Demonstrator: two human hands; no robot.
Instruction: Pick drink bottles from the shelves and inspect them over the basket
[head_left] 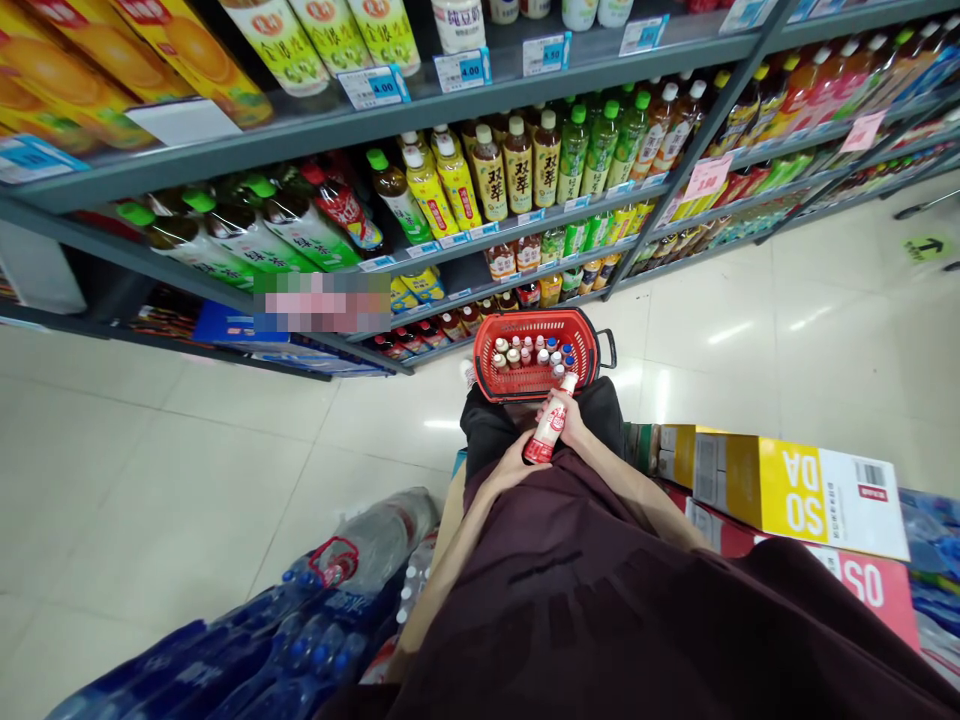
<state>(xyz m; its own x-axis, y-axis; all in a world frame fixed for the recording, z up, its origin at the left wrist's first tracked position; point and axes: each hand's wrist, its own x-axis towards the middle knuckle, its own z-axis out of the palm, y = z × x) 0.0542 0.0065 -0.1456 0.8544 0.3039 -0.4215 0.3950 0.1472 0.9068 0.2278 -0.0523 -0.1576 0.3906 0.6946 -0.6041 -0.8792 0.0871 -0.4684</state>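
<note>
A small red-and-white drink bottle (550, 424) is held low over my lap, its cap toward the basket. My right hand (571, 420) is wrapped round its upper part. My left hand (511, 466) cups its base from below. Just beyond the bottle a red shopping basket (495, 334) stands on the floor, holding several small bottles with white, blue and red caps. I seem to be seated, dark trousers and a maroon top filling the lower frame.
Grey store shelves (450, 105) packed with tea and juice bottles run along the left and back. Shrink-wrapped water bottle packs (300, 640) lie at my lower left. Yellow and red soda cartons (795, 490) sit at my right. White tiled floor (787, 320) stretches beyond.
</note>
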